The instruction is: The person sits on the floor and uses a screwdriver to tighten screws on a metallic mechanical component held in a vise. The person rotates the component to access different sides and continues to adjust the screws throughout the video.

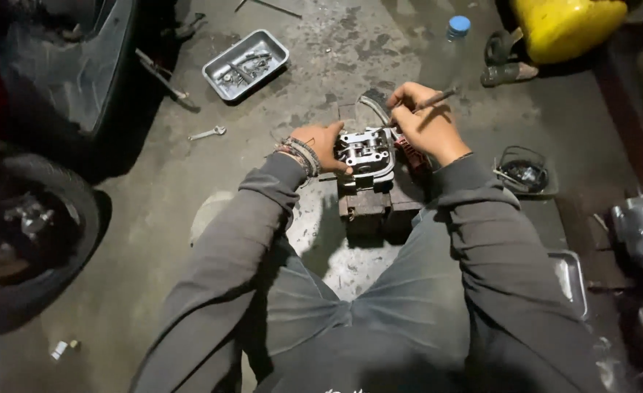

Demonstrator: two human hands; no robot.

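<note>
A metal engine cylinder head (366,151) sits on top of a dark block (375,206) on the concrete floor (154,211), just in front of the person's knees. The left hand (324,143) rests against the left side of the cylinder head, fingers curled onto its edge and steadying it. The right hand (423,116) is clenched around a thin rod-like tool (438,97), held just above and to the right of the cylinder head; the tool's working end is hidden behind the fingers. Beyond the cylinder head to the left lies a metal tray (246,64) of small parts, with a wrench (207,133) on the floor between them. To the right of the cylinder head stands a dark round container (523,171).
</note>
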